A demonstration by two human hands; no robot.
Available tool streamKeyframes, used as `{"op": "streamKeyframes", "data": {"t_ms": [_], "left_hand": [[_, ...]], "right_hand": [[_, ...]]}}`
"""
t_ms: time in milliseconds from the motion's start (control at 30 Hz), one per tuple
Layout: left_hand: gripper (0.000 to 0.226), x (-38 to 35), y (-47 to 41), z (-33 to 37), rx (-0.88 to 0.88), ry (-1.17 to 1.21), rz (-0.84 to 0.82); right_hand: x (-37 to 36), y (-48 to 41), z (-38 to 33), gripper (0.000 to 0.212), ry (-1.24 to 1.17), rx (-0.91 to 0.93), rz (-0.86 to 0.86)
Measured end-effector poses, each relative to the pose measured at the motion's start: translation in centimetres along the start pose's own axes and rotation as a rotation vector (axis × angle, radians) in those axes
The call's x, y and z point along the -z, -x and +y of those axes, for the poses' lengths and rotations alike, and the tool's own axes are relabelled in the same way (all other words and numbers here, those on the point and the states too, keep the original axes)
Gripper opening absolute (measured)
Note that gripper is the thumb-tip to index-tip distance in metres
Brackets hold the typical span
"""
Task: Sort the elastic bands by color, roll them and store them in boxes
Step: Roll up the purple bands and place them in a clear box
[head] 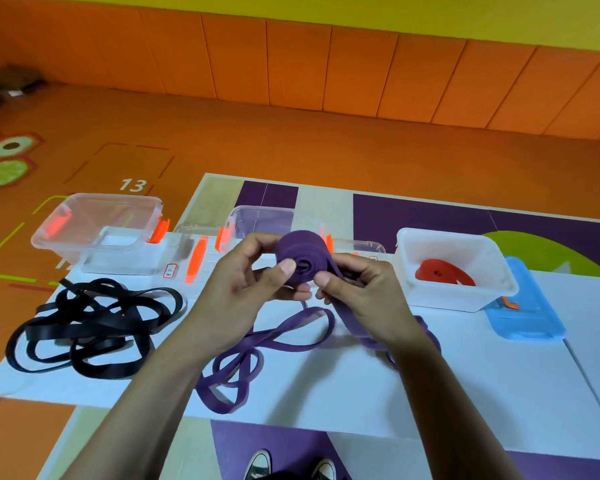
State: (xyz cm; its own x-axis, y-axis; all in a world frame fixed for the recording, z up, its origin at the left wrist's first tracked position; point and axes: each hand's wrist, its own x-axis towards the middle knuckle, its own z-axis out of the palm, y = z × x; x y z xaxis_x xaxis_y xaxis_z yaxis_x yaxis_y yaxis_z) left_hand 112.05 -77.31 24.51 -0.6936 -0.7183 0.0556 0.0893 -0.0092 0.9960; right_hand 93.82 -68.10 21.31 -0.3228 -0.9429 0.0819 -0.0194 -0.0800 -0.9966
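I hold a purple roll of elastic band [302,256] above the white table. My left hand [253,271] grips the roll from the left, its thumb on the coil's face. My right hand [357,289] pinches the purple band's free strip where it leaves the roll. The unrolled purple band [253,358] trails in loops on the table below my hands. A tangled black band pile [87,327] lies at the left. A rolled red band [444,271] sits inside the white box [465,299] at the right.
Two clear boxes with orange latches stand at the back, the left clear box [101,233] and the middle clear box [257,220] behind my hands. A clear lid [187,258] lies between them. A blue lid [523,317] lies beside the white box. The table edge [291,424] runs near my shoes.
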Motion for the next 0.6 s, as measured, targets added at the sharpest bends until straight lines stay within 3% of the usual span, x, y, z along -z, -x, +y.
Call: {"op": "streamKeyframes", "data": {"t_ms": [167, 267, 367, 500, 600], "left_hand": [[0.029, -0.8, 0.0, -0.7, 0.113, 0.164, 0.013], [0.018, 0.3, -0.1, -0.3, 0.169, -0.194, -0.038], [0.023, 1.4, -0.1, 0.9, 0.11, -0.545, -0.05], [0.017, 1.8, -0.4, 2.1, 0.002, -0.626, -0.156], [0.017, 1.9, -0.6, 2.1, -0.062, -0.594, -0.103]], "right_hand": [[-0.2, 0.1, 0.6, 0.024, -0.038, -0.014, 0.05], [0.9, 0.3, -0.1, 0.022, 0.098, -0.019, -0.008], [1.3, 0.4, -1.4, 0.022, 0.192, -0.04, -0.135], [0.9, 0.3, -2.2, 0.021, 0.292, -0.034, -0.186], [1.1, 0.3, -2.2, 0.023, 0.385, 0.011, -0.161]]}}
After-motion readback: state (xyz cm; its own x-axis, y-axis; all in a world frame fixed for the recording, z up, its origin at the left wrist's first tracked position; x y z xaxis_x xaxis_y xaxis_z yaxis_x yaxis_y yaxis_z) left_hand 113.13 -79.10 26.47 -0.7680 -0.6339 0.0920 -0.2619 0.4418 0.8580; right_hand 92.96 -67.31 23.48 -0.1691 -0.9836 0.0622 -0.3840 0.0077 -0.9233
